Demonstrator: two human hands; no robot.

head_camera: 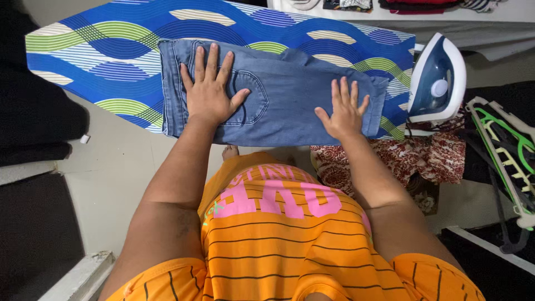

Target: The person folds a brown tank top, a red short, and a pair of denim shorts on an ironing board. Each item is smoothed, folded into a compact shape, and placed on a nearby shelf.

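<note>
A folded pair of blue jeans (290,92) lies flat on an ironing board (100,61) with a blue, green and white wave cover. My left hand (210,89) presses flat on the waist end of the jeans, fingers spread beside the back pocket. Near the other end my right hand (344,110) rests palm down on the denim, fingers apart. Neither hand grips anything.
A blue and white steam iron (437,81) stands upright at the board's right end. Red patterned cloth (423,159) hangs below it. A green and white frame (507,150) leans at the far right. Dark fabric (33,122) lies to the left, clothes along the top edge.
</note>
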